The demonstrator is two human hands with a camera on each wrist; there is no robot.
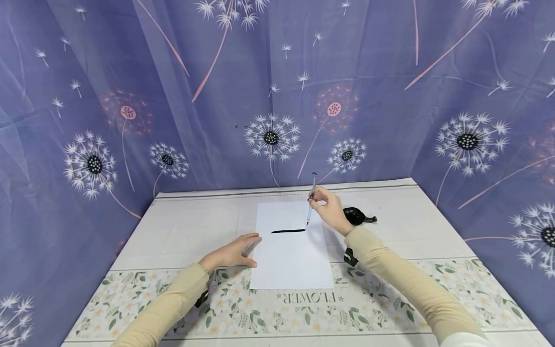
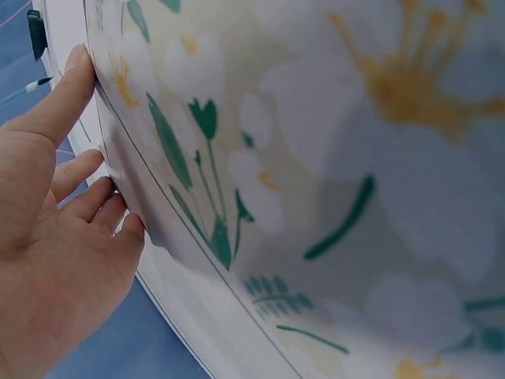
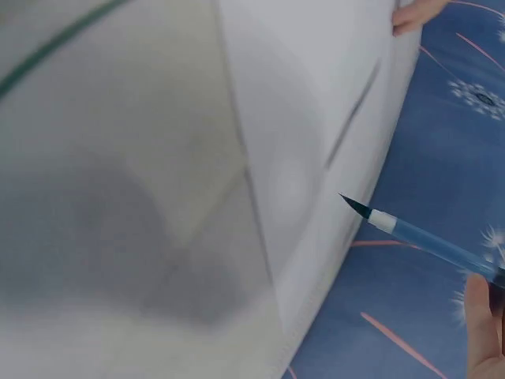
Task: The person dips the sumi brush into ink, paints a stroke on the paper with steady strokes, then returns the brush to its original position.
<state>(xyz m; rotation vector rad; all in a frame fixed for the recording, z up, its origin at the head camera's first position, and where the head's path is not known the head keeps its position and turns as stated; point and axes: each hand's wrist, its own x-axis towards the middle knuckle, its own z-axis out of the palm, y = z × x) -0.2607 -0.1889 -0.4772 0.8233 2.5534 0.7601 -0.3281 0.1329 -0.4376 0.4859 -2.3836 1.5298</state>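
My right hand (image 1: 329, 208) pinches a writing brush (image 1: 310, 213) by its upper handle, above a white sheet of paper (image 1: 291, 265). In the right wrist view the brush (image 3: 430, 241) has a slim blue handle, a white collar and a dark pointed tip. That tip is close to the right end of a black horizontal stroke (image 1: 288, 231) on the paper. At the sheet's left edge lies my left hand (image 1: 231, 252), its fingers stretched and thumb spread. The left wrist view shows this left hand (image 2: 71, 209) from the palm side, holding nothing.
A glossy black dish (image 1: 354, 216) with a short handle sits just right of the paper, partly behind my right hand. The white tablecloth (image 1: 191, 224) has a floral band along its near part. A purple dandelion-print curtain (image 1: 217, 154) surrounds the table's back and sides.
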